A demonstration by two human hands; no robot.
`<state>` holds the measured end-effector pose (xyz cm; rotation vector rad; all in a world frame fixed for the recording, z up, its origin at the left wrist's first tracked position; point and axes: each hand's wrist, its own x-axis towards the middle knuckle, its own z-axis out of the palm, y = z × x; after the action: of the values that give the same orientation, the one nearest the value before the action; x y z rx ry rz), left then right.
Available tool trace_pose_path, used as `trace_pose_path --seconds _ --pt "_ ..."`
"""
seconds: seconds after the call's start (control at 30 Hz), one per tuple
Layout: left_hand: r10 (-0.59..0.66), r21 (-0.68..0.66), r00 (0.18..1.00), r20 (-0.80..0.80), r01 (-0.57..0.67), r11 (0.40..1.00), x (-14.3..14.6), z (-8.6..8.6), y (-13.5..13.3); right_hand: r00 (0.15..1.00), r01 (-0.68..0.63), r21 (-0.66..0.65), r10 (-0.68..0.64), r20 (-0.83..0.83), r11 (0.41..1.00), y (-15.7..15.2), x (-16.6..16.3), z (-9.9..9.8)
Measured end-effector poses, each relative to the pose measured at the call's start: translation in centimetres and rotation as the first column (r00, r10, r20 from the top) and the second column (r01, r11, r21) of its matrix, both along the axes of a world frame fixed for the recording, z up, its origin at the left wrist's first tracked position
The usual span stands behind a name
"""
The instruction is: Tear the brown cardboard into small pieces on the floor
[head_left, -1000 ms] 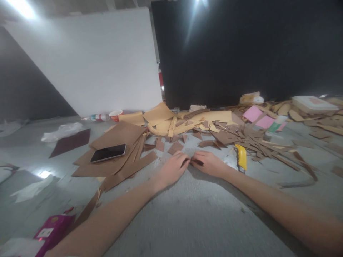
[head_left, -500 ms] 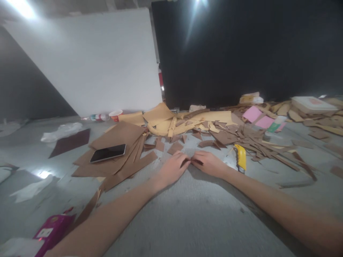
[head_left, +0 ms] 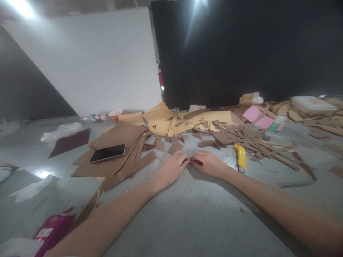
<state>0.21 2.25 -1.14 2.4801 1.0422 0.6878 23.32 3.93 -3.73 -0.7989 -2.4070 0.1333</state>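
Note:
My left hand and my right hand meet at the fingertips above the grey tabletop. Both are closed, fingers curled against the thumbs. Whatever lies between the fingertips is too small and hidden to make out. Just beyond them are brown sheet scraps. To the right of my right hand rests a yellow-handled cutter.
A black phone lies on stacked brown sheets at left. Brown strips, yellowish offcuts and pink sheets are heaped at the back. A purple device sits at lower left.
Almost nothing differs; both hands hold the same pose, with the left fingers perhaps slightly shifted.

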Motion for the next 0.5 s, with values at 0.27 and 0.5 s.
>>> trace_pose_path --seconds 0.27,0.5 --pt "-0.001 0.024 1.000 -0.003 0.001 1.000 0.13 0.01 0.00 1.000 -0.004 -0.002 0.004 0.003 1.000 -0.04 0.04 0.14" --pt "0.007 0.019 1.000 -0.001 -0.007 1.000 0.10 -0.14 0.01 1.000 0.001 -0.006 -0.001 0.007 1.000 0.00 -0.04 0.18"
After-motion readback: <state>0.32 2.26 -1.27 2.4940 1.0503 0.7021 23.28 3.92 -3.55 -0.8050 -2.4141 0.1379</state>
